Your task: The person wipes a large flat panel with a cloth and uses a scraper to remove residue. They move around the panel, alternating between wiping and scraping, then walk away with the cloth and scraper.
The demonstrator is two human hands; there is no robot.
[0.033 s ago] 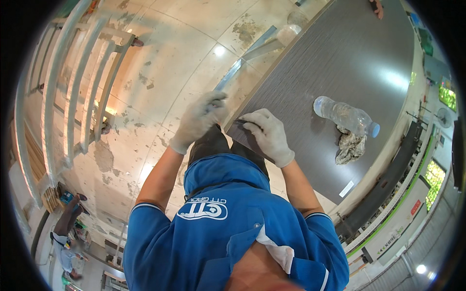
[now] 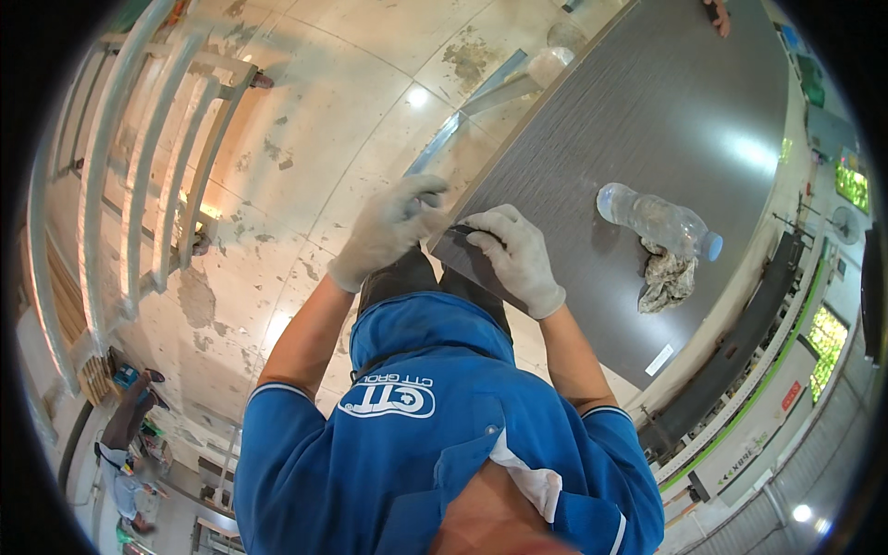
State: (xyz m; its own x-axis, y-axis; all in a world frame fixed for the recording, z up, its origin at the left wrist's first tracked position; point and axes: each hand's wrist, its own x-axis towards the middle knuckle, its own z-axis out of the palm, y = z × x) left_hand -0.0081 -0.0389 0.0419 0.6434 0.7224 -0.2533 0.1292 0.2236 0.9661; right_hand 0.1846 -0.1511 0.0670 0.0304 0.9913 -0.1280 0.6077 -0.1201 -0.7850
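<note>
Left hand [image 2: 400, 222] slightly blurred, just off the near corner of the dark wood-grain panel [image 2: 610, 185]; its fingers were bent and partly closed, a dark patch showing among them, and whether that was a held piece or only shadow could not be told. Right hand [image 2: 511, 257] lay over that same corner and hid part of it, fingers half curled, tips drawn close together at a thin dark sliver [image 2: 460, 228]; grip on it could not be made out. Panel ran from the hands up and right, its far end cut off by the upper edge, where another person's hand [image 2: 720, 18] showed only in part. A roundish, see-through object [image 2: 549, 67] beside the panel's long edge was hard to identify. On the panel, right of the right hand, a clear bottle [image 2: 655, 217] lay on its side, its capped end next to a crumpled, stained rag [image 2: 668, 282]; both took up surface there. White label [image 2: 659, 360] near the lower edge. Metal bar [image 2: 437, 146] on the floor, beyond the left hand; pale rack [image 2: 176, 176] farther left.
</note>
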